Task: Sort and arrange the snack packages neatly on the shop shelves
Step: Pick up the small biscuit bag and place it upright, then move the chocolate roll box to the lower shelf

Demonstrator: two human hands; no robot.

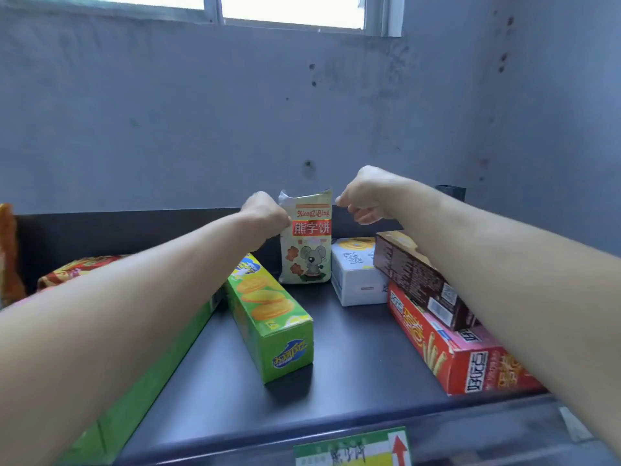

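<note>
On the dark shelf (336, 348) under the window, the head view shows a biscuit bag (305, 243) standing upright against the back rail. The left hand (265, 213) pinches its upper left edge with curled fingers. The right hand (363, 200) is curled just beside the bag's top right corner, and I cannot tell whether it actually holds the bag. The sorting looks only partly done. The bag faces forward above its price label (353, 447), but the green box (268, 314) lies at an angle. To the right, the brown box (420, 280) sits skewed on the red box (463, 351), and the white box (356, 277) lies flat behind them. These still need squaring up.
</note>
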